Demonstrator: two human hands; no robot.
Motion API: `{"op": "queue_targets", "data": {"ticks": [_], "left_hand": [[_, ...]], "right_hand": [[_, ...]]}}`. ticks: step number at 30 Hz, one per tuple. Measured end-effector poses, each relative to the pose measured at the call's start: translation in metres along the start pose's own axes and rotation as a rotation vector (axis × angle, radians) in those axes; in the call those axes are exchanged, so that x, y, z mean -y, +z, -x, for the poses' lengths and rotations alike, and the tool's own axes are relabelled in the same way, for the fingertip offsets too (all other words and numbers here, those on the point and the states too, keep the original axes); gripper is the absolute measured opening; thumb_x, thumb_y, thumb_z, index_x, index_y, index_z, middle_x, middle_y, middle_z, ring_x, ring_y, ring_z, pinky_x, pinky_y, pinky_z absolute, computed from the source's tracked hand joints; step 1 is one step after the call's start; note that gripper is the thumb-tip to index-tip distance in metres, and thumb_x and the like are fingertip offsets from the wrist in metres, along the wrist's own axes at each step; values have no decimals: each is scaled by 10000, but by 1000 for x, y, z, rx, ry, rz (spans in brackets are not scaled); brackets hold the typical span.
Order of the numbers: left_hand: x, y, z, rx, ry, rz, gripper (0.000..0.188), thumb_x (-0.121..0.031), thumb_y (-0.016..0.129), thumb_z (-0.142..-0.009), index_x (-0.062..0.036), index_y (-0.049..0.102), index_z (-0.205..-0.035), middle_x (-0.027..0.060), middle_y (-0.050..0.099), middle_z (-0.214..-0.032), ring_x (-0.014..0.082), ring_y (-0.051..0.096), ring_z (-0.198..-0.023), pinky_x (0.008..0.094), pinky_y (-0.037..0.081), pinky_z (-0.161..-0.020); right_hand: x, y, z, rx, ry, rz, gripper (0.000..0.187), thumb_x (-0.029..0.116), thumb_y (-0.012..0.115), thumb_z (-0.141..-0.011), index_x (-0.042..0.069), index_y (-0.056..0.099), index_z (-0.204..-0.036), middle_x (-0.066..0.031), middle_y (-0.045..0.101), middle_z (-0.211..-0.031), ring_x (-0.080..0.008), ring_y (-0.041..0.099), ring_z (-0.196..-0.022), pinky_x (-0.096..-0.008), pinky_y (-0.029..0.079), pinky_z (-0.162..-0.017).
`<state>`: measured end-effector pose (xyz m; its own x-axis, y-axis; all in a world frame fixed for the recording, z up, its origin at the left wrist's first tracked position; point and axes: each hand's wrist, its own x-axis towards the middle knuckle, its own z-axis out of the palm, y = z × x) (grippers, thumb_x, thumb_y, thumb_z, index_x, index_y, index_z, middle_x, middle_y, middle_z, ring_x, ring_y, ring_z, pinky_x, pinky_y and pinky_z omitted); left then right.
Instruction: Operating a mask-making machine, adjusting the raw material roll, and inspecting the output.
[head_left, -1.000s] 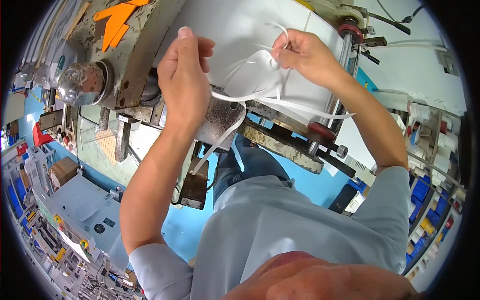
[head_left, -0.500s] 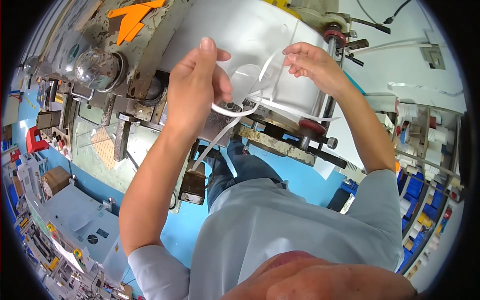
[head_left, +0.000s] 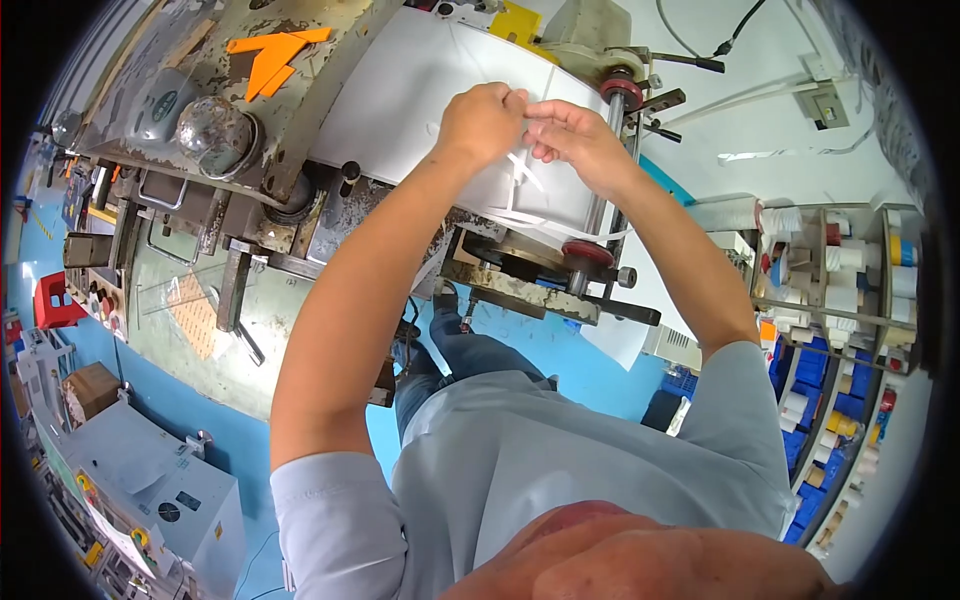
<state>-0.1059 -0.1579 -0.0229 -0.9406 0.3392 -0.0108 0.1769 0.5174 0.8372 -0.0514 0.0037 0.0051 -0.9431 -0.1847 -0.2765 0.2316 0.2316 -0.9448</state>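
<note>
My left hand and my right hand meet at the fingertips above a white sheet on a worn metal machine. Both have their fingers drawn together at a thin white strip. It comes out below the hands and hangs over the sheet; the piece between the fingertips is mostly covered. Another length of white strip runs along the sheet's near edge, past a roller shaft with a dark red collar.
Left of the sheet stands a chipped machine housing with a metal dome and orange flat pieces on top. A lever juts out at the far right. Shelving with rolls and blue bins lines the right side.
My left hand has moved right and away from me, and its fingers have closed. My right hand has come left to meet it. The looped strip has dropped lower; the view has shifted slightly.
</note>
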Motion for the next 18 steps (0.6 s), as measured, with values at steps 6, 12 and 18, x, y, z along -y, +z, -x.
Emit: {"op": "queue_targets", "data": {"ticks": [6, 12, 18], "left_hand": [[17, 4, -10, -55, -87, 109, 408, -385, 525, -907, -9, 673, -852, 146, 647, -719, 261, 612, -672, 363, 481, -645], [30, -5, -16, 99, -339, 764, 370, -355, 537, -940, -1, 635, -982, 70, 658, -847, 156, 576, -646, 300, 447, -565], [23, -37, -4, 132, -323, 761, 297, -302, 557, -919, -13, 621, -942, 90, 673, -880, 181, 645, -729, 358, 513, -636]], "right_hand": [[9, 10, 13, -134, -102, 115, 277, 128, 606, -900, 15, 536, -1143, -56, 611, -972, -101, 580, -777, -251, 483, -735], [5, 51, 9, -75, -443, 662, 245, 113, 677, -839, 40, 564, -1045, -74, 609, -821, -145, 612, -686, -295, 505, -635], [-25, 27, -14, -73, -317, 749, 102, 107, 656, -846, 18, 624, -884, -60, 652, -758, -132, 602, -658, -281, 503, -646]]}}
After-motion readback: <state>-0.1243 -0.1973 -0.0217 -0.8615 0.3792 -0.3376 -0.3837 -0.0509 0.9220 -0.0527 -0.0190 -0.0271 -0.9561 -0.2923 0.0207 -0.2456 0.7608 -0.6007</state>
